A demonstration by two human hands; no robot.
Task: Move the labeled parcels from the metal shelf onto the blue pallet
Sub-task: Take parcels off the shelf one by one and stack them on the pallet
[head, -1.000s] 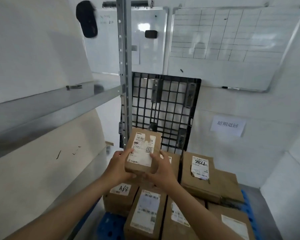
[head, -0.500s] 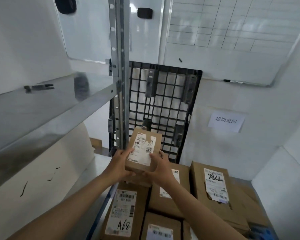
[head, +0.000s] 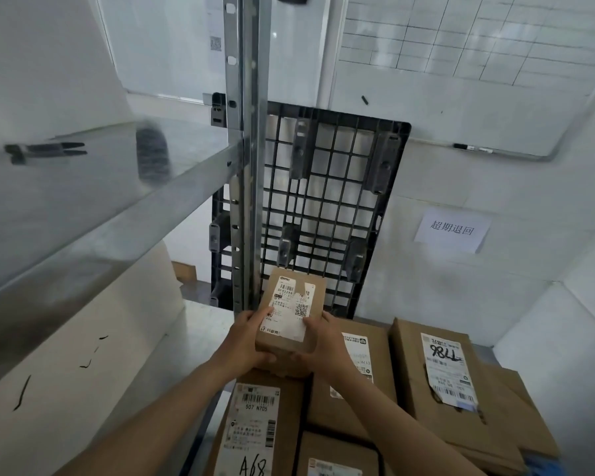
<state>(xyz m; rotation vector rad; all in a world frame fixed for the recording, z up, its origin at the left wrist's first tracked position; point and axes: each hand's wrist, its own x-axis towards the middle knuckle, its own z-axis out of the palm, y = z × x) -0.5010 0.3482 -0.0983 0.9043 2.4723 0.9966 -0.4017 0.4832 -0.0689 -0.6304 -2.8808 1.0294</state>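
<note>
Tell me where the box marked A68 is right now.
Head view, bottom edge, left of centre: the A68 box lies leftmost among the cartons, below the small parcel that the left hand and right hand hold.

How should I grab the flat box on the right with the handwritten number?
Probably from above, by its near end and right edge: the flat box lies label-up with those sides clear, while its left side crowds the neighbouring box.

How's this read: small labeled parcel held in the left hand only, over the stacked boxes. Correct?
Not quite: it is held in both hands. The head view shows the left hand and the right hand gripping the small labeled parcel from either side, over the stacked boxes.
</note>
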